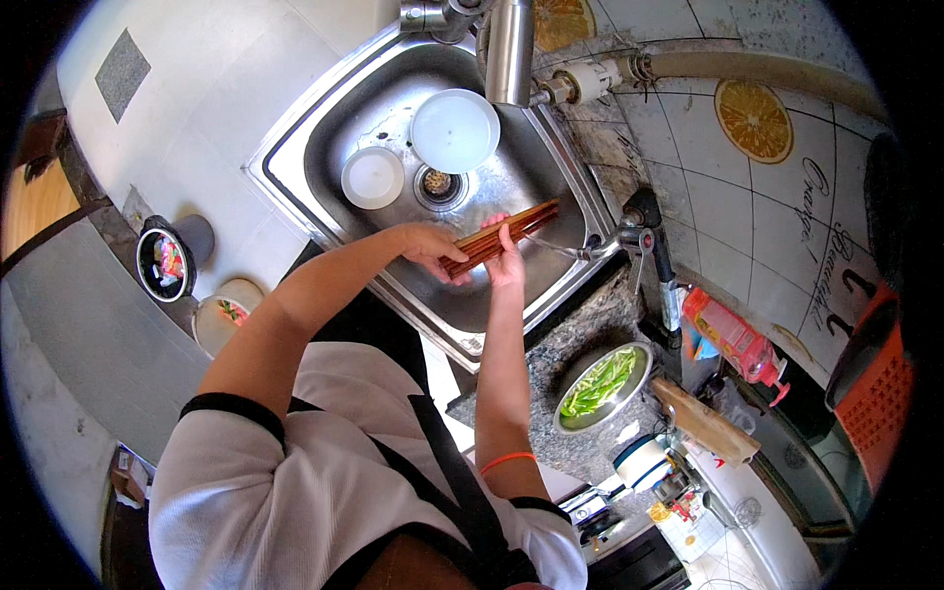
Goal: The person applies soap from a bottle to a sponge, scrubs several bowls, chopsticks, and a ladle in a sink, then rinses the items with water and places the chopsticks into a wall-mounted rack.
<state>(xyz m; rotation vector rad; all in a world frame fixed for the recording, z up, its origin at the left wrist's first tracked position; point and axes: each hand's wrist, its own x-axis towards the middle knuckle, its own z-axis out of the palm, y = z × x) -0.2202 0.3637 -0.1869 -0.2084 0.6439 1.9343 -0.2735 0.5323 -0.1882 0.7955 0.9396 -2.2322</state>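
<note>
Speckled stone countertop (580, 344) runs beside a stainless steel sink (295, 138) in a tiled kitchen corner, seen from above the person's own shoulders and dark apron straps. Nearest on the counter sits a metal bowl (644, 388) of cut green vegetables (598, 383), with a pink spray bottle (733, 339) just beyond it by the wall. Over the near part of the basin, both hands close around a bundle of reddish-brown chopsticks (511, 228): the left hand (433, 248) is clasped around the lower end, the right hand (506, 261) grasps the middle, an orange band (507, 459) on that forearm. The sticks slant up to the right above the sink floor. Farther in lie a small white bowl (373, 177) and a larger white bowl (454, 130) either side of the drain (438, 184), under the steel faucet (509, 49).
</note>
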